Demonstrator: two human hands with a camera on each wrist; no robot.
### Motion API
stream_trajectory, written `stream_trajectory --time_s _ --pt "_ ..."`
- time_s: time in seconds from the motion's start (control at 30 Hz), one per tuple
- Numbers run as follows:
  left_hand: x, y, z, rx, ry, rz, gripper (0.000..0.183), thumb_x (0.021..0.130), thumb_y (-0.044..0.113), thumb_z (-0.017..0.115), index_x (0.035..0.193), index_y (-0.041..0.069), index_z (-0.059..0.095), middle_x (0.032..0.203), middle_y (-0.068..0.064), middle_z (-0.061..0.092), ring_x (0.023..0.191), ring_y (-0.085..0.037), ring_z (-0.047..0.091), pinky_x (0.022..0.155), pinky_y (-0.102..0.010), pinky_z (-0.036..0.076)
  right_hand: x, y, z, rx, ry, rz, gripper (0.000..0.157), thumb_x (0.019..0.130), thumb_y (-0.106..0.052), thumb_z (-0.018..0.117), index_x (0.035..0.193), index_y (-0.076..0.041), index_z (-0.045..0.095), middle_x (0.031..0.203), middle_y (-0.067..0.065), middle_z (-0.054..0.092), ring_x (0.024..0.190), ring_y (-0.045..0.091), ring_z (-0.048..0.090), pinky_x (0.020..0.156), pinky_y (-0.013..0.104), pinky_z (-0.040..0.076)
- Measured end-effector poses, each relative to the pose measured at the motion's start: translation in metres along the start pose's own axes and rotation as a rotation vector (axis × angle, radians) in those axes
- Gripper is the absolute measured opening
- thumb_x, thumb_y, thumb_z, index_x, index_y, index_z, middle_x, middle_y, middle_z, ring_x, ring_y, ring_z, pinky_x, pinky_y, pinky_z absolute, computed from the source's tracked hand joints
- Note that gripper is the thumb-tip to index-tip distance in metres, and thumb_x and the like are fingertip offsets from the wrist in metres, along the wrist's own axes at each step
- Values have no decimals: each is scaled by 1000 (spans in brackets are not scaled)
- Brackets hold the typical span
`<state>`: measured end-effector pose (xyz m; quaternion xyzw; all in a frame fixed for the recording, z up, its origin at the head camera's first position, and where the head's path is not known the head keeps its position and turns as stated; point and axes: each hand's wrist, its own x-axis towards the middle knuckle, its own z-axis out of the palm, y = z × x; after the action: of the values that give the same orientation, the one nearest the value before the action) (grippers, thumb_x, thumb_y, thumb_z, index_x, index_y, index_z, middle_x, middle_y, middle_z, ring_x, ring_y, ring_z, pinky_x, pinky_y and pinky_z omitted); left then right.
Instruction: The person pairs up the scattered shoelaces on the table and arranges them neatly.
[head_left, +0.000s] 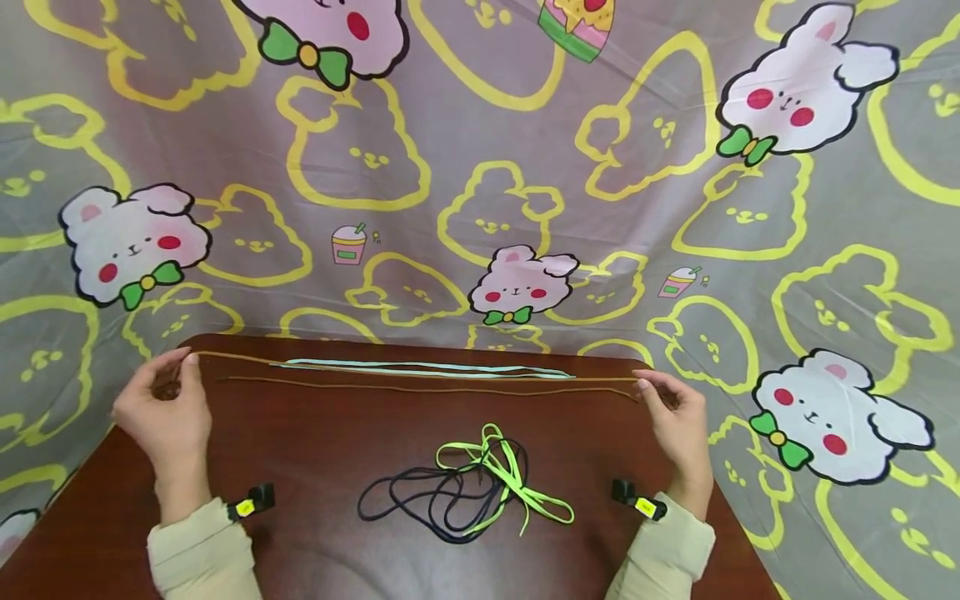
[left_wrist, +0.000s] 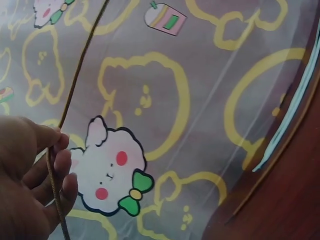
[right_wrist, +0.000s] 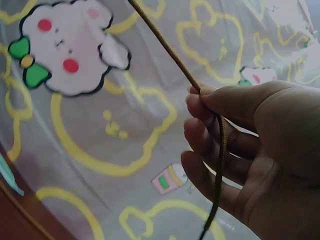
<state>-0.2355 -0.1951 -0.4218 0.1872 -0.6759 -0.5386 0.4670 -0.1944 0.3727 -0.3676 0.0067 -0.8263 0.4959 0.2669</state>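
A thin brown cord runs taut, nearly level, between the two hands above the far part of the table. My left hand pinches it between thumb and forefinger; in the left wrist view a tail of the cord hangs down past the other fingers. At the other side my right hand pinches it likewise, and in the right wrist view its loose end drops along the palm. Beneath lie a folded light-blue lace and a second brown length of cord; whether the two brown lengths join is unclear.
Nearer on the dark red-brown table lies a loose tangle of a navy lace and a neon-green lace. A grey cloth printed with rabbits and yellow outlines hangs behind and beside the table.
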Motion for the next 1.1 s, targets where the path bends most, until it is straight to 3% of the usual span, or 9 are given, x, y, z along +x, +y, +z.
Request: stream_trajectory --time_s 0.17,0.4,0.47,0.57,0.73,0.83,0.9,1.0,1.1 --pt "0 -10 3 39 -32 6 21 98 18 69 111 6 79 86 27 65 76 6 53 72 -17 38 5 25 -2 -56 20 61 17 97 1 65 109 11 72 80 -18 67 72 -5 62 66 13 47" --pt "1 -22 10 51 -32 -35 23 95 22 73 110 5 79 82 28 61 75 7 54 72 -14 40 13 72 -8 -105 58 108 20 97 -9 68 110 5 74 79 -22 67 71 -4 62 64 14 46" --pt "2 -24 12 74 -54 -29 22 96 20 73 109 5 79 85 22 68 75 9 55 71 -12 40 16 77 -10 -136 41 99 19 98 -9 67 110 4 74 79 -19 68 71 -3 62 63 15 46" --pt "6 -27 13 135 -115 23 19 98 12 66 110 5 79 95 5 77 73 15 53 70 -10 38 20 82 -11 -217 -11 86 20 101 -8 63 113 2 74 85 -4 73 72 -4 61 60 18 46" --pt "17 -35 12 242 -269 102 25 101 3 57 116 5 77 108 -19 75 72 22 48 70 -8 36 28 92 -15 -321 -78 105 19 100 -8 64 112 3 75 94 20 76 71 -6 62 61 17 48" --pt "24 -40 10 274 -316 104 21 100 10 64 114 3 77 96 -10 77 71 20 45 74 -13 34 33 99 -19 -396 -109 130 22 97 -18 71 104 2 78 89 17 77 68 1 63 61 21 49" --pt "30 -44 9 277 -324 91 24 99 20 69 111 1 78 82 7 73 72 18 44 80 -19 34 36 104 -21 -459 -131 137 26 95 -26 74 96 -1 79 83 12 76 65 7 63 59 27 49" --pt "40 -51 8 290 -348 42 35 97 31 70 109 -1 78 69 32 55 72 15 44 83 -28 33 41 115 -21 -533 -182 122 31 94 -32 75 90 -2 80 77 9 75 62 15 60 56 32 46" --pt "50 -59 7 319 -464 67 34 101 27 65 114 -3 75 73 17 68 72 18 45 78 -15 38 45 125 -20 -557 -256 110 29 100 -26 68 98 1 79 86 15 76 66 20 61 58 33 45"
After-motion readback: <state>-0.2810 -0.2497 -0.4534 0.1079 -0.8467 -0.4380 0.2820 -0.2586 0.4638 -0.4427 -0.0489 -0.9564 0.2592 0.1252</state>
